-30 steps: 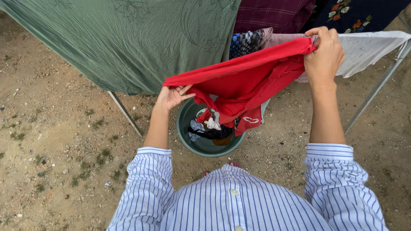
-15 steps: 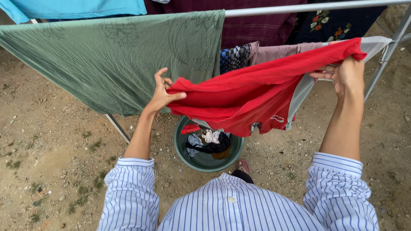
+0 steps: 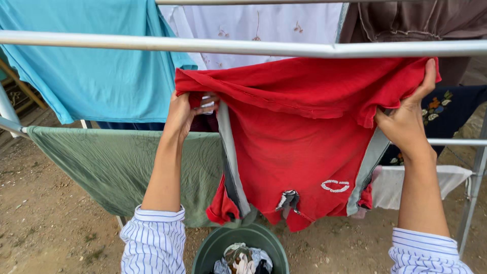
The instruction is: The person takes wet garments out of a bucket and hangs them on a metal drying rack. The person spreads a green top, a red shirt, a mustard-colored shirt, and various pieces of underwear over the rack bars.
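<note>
The fingers (image 3: pixel 205 104) of the left hand (image 3: pixel 183 112) were closed over the upper left edge of the red shirt (image 3: pixel 299 147), the cloth bunched inside the grip. The right hand (image 3: pixel 406 122) was likewise clamped on the upper right edge, its thumb stretched up along the fabric and the other fingers folded behind it, so both hands had hold of the same garment and nothing else.

The shirt was stretched between the two hands just under the metal rail (image 3: pixel 243 46) of the drying rack, its top edge close to the rail; whether it touched could not be told. The body hung down freely, grey side panels showing and the hem dangling above the green tub (image 3: pixel 208 248), which held more crumpled clothes.

Judging by the folds and sag, the shirt was soft, light and limp, with no stiffness of its own; it would likely drape wherever it was laid and slip only if left unevenly balanced. The top corners, where the hands gripped, looked the sensible places to hold it spread.

Around it hung a turquoise shirt (image 3: pixel 96 76) to the left, a white cloth (image 3: pixel 264 23) behind, a brown garment (image 3: pixel 416 20) upper right, and an olive sheet (image 3: pixel 111 162) on a lower rail. Bare dirt ground (image 3: pixel 45 223) lay beneath.
</note>
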